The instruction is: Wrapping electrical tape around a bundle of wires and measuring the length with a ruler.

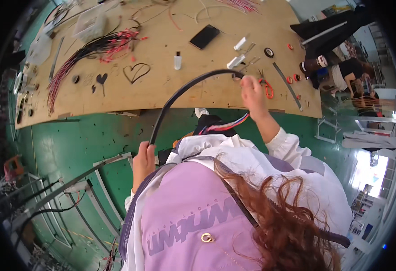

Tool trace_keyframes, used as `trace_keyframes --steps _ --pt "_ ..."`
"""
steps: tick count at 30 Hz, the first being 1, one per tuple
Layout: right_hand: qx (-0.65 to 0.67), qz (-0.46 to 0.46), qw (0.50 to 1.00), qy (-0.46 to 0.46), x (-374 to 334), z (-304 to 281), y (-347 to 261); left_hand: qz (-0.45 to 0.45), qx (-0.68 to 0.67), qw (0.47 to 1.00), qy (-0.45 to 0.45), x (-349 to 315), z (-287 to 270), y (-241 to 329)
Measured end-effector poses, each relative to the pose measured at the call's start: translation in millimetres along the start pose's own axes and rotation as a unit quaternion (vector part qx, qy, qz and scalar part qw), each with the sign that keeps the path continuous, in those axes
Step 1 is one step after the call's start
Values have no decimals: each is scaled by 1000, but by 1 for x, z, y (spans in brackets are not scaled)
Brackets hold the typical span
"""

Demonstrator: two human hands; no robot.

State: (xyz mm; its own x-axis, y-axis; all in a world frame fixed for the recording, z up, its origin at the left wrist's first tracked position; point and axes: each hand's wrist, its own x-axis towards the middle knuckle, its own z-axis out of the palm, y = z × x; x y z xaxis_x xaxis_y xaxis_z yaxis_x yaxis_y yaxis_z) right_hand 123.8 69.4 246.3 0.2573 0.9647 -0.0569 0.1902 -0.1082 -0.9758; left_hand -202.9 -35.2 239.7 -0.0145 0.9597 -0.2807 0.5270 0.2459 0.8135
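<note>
A thick black cable or sleeve (176, 94) arches between my two hands over the table's front edge. My left hand (143, 161), low in front of my body, is closed round its near end. Higher up and to the right, my right hand (254, 95) grips the other end, fingers closed. Below the right hand hang several coloured wires (230, 125), red, blue and white, running towards my lap; where they join the black cable is hidden. Red-handled scissors or pliers (268, 88) lie on the table just right of my right hand.
On the wooden table (161, 92) lie a bundle of black and red wires (94, 53), a black phone (204, 36), a small white bottle (177, 60) and tape rolls (269, 52). A metal frame (89, 176) stands at the left. Another person (349, 74) is at the far right.
</note>
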Motion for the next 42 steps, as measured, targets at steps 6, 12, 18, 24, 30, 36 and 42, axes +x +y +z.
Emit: trace_keyframes --steps 6,12,18,24,30,36,42 --pt "-223 -39 972 70 81 -70 31 70 210 975 -4 88 73 65" --pt "-320 -92 942 41 112 -120 34 128 216 966 -62 127 96 88" --pt "-260 -133 948 -129 158 -163 57 117 126 958 -230 130 100 71" --pt "-156 -38 930 -331 208 -187 71 138 109 851 -494 160 155 49" --pt "-73 -168 889 -420 239 -144 116 130 -244 926 -258 204 225 62" --pt "-248 -224 852 -402 240 -144 96 233 -168 870 -401 247 311 121" --pt "-320 -189 862 -345 215 -149 125 163 -190 916 -313 254 323 92"
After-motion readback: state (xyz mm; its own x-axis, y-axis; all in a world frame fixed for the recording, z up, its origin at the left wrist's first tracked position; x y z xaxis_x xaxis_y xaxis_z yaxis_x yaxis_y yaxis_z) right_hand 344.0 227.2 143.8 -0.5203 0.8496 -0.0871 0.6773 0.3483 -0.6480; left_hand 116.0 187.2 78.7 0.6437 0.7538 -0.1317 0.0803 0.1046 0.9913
